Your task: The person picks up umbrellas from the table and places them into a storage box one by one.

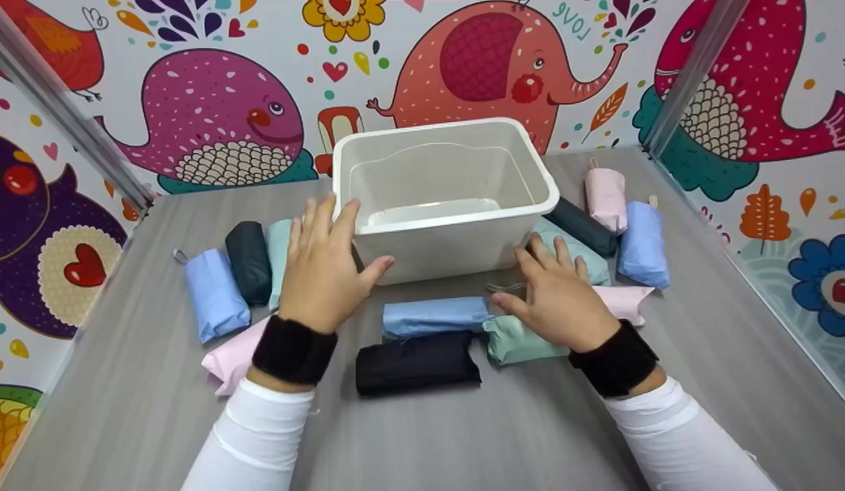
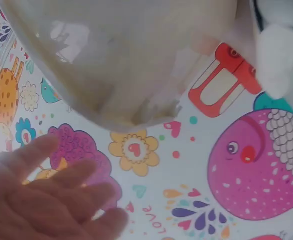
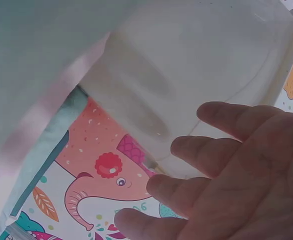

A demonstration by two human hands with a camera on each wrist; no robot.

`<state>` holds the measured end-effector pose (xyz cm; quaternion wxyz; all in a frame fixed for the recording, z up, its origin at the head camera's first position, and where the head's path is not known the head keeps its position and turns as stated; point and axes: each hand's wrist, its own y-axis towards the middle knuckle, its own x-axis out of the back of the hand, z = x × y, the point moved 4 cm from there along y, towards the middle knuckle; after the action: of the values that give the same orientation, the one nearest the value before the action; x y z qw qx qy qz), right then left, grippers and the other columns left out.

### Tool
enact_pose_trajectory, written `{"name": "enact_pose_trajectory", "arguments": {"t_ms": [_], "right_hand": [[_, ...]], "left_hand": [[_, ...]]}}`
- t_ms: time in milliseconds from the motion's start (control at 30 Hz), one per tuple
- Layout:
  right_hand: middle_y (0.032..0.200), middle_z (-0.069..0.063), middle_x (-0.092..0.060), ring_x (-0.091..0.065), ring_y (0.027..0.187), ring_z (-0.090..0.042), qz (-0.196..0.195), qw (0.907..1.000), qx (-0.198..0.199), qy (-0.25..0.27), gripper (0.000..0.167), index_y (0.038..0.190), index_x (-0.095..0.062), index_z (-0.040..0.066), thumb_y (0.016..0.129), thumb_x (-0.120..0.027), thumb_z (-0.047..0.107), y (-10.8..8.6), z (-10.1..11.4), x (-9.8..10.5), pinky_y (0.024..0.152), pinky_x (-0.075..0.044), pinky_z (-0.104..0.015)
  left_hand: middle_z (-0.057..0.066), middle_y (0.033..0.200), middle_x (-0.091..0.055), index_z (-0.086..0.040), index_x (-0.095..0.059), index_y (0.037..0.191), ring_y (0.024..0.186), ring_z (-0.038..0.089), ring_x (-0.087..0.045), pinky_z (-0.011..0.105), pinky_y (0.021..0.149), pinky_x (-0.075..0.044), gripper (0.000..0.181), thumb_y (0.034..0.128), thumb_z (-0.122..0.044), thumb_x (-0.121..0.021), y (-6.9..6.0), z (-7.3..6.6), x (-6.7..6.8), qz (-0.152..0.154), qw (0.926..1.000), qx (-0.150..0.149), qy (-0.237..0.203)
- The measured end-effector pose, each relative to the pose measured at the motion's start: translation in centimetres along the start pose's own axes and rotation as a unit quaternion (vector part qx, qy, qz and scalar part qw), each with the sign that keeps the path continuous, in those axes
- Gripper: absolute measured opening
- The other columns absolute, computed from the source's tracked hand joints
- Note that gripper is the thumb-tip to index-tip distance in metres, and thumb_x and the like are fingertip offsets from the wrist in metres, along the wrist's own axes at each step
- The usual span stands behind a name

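White plastic bin [image 1: 442,252], frame upper centre: probably light, stiff; hold rim [image 1: 456,221]. Left hand [image 1: 323,269], right hand [image 1: 558,296]: splayed, gripping nothing.

The head view is bright; both wrist views hazy.

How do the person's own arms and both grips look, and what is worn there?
The left sleeve and right sleeve are white and lightly wrinkled. The left wristband and right wristband are broad and black, without visible cables or lettering. The left grip and right grip wear no gloves.
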<state>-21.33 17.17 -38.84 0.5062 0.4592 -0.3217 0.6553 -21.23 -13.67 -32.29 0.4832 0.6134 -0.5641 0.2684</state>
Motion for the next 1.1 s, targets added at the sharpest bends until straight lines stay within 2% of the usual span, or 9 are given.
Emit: {"name": "enact_pose_trajectory", "arguments": {"t_ms": [67, 200, 300, 433, 533, 667, 900, 1033, 1100], "right_hand": [[0.172, -0.026, -0.023, -0.009, 0.159, -0.057, 0.001, 1.0, 0.001, 0.0, 0.087, 0.162, -0.038, 0.005, 0.099, -0.064, 0.059, 0.0, 0.1, 0.0, 0.118, -0.01, -0.081], [0.172, -0.027, -0.024, -0.01, 0.159, -0.057, 0.004, 1.0, 0.002, -0.003, 0.086, 0.161, -0.04, 0.005, 0.099, -0.064, 0.06, -0.2, 0.2, 0.1, 0.119, -0.011, -0.081], [0.172, -0.026, -0.024, -0.01, 0.159, -0.057, 0.008, 1.0, 0.003, -0.005, 0.086, 0.161, -0.04, 0.005, 0.099, -0.064, 0.059, -0.3, 0.1, 0.1, 0.119, -0.011, -0.08], [0.172, -0.027, -0.025, -0.011, 0.158, -0.057, 0.009, 0.9999, 0.003, -0.005, 0.085, 0.16, -0.041, 0.004, 0.099, -0.064, 0.059, -0.4, 0.0, 0.3, 0.119, -0.012, -0.08], [0.171, -0.027, -0.025, -0.012, 0.158, -0.058, 0.014, 0.9999, 0.002, 0.0, 0.086, 0.16, -0.04, 0.004, 0.099, -0.063, 0.059, -0.6, 0.0, 0.6, 0.119, -0.012, -0.081], [0.171, -0.027, -0.027, -0.016, 0.157, -0.06, 0.019, 0.9998, -0.001, 0.009, 0.088, 0.161, -0.039, 0.002, 0.1, -0.06, 0.062, -0.8, -0.3, 1.1, 0.119, -0.014, -0.08], [0.17, -0.029, -0.027, -0.016, 0.156, -0.059, 0.027, 0.9995, -0.016, 0.009, 0.084, 0.161, -0.037, 0.0, 0.102, -0.059, 0.056, -0.9, -1.8, 2.7, 0.124, -0.015, -0.073], [0.168, -0.031, -0.03, -0.021, 0.155, -0.059, 0.038, 0.9987, -0.033, -0.005, 0.079, 0.16, -0.039, -0.002, 0.104, -0.06, 0.049, -0.8, -3.1, 3.2, 0.125, -0.018, -0.069], [0.165, -0.032, -0.034, -0.027, 0.154, -0.056, 0.042, 0.9983, -0.037, -0.011, 0.076, 0.159, -0.039, -0.004, 0.104, -0.061, 0.045, -0.7, -3.8, 3.3, 0.125, -0.022, -0.067]], "left_hand": [[0.023, 0.169, -0.034, -0.009, -0.042, 0.16, 0.161, 0.045, -0.02, 0.061, 0.131, -0.01, 0.089, 0.0904, -0.051, -0.079, 1.0, -0.2, 0.1, 0.012, 0.9997, -0.019, 0.01], [0.018, 0.166, -0.042, -0.01, -0.042, 0.16, 0.16, 0.043, -0.026, 0.059, 0.131, -0.01, 0.089, 0.0904, -0.051, -0.08, 2.9, -0.4, -0.7, 0.061, 0.9962, -0.049, 0.039], [0.016, 0.159, -0.053, -0.009, -0.047, 0.157, 0.155, 0.039, -0.04, 0.061, 0.131, -0.013, 0.085, 0.0903, -0.05, -0.08, 4.1, -0.4, -1.6, 0.09, 0.9925, -0.059, 0.059], [0.014, 0.139, -0.07, -0.007, -0.063, 0.143, 0.136, 0.033, -0.061, 0.061, 0.129, -0.017, 0.07, 0.0898, -0.049, -0.081, 5.2, -0.4, -2.7, 0.099, 0.9898, -0.064, 0.079], [0.012, 0.118, -0.079, -0.006, -0.073, 0.127, 0.12, 0.032, -0.07, 0.06, 0.129, -0.019, 0.058, 0.0896, -0.051, -0.08, 5.6, -0.3, -3.3, 0.1, 0.9881, -0.074, 0.091], [0.011, 0.098, -0.081, -0.006, -0.078, 0.114, 0.109, 0.031, -0.074, 0.057, 0.129, -0.022, 0.052, 0.0899, -0.052, -0.08, 5.8, -0.1, -3.7, 0.091, 0.9881, -0.085, 0.09], [0.011, 0.087, -0.078, -0.007, -0.079, 0.101, 0.105, 0.031, -0.074, 0.057, 0.129, -0.024, 0.042, 0.0915, -0.048, -0.079, 5.9, 0.1, -3.4, 0.081, 0.9872, -0.102, 0.091], [0.011, 0.078, -0.075, -0.007, -0.079, 0.096, 0.105, 0.032, -0.075, 0.055, 0.129, -0.023, 0.041, 0.0926, -0.047, -0.078, 6.1, 0.2, -3.2, 0.091, 0.9862, -0.099, 0.097], [0.011, 0.08, -0.077, -0.006, -0.08, 0.1, 0.107, 0.032, -0.075, 0.054, 0.129, -0.024, 0.042, 0.0921, -0.047, -0.078, 6.2, 0.2, -3.1, 0.096, 0.9855, -0.098, 0.1]]}}
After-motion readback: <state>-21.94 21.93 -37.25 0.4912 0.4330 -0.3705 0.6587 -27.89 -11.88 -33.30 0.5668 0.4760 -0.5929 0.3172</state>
